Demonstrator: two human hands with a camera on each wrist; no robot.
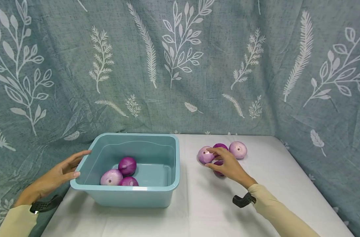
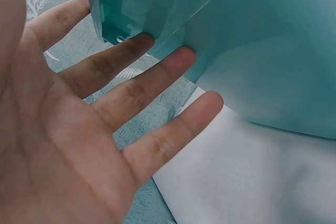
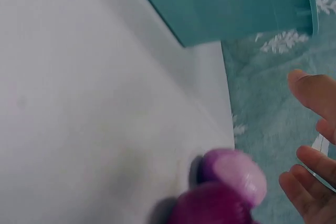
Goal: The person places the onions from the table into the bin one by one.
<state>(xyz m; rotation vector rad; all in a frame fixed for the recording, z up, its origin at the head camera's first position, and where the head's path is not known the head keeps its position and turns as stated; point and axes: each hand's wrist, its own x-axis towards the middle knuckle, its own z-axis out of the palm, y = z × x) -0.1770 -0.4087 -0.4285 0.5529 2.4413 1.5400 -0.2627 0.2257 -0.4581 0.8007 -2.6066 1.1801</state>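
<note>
My left hand touches the left rim of a light blue plastic tub, thumb at the rim. In the left wrist view its straight fingers spread along the tub's outer wall. Inside the tub lie 3 red onions: a dark purple one, a paler one and another near the front wall. My right hand hovers over several red onions on the table, thumb and fingers apart and holding nothing. Nearest its fingertips is a pale onion; a dark onion is partly hidden below the hand.
A second dark onion and a pale one sit just behind the right hand. White cloth covers the table. A grey-green curtain with white leaf prints hangs behind and along both sides.
</note>
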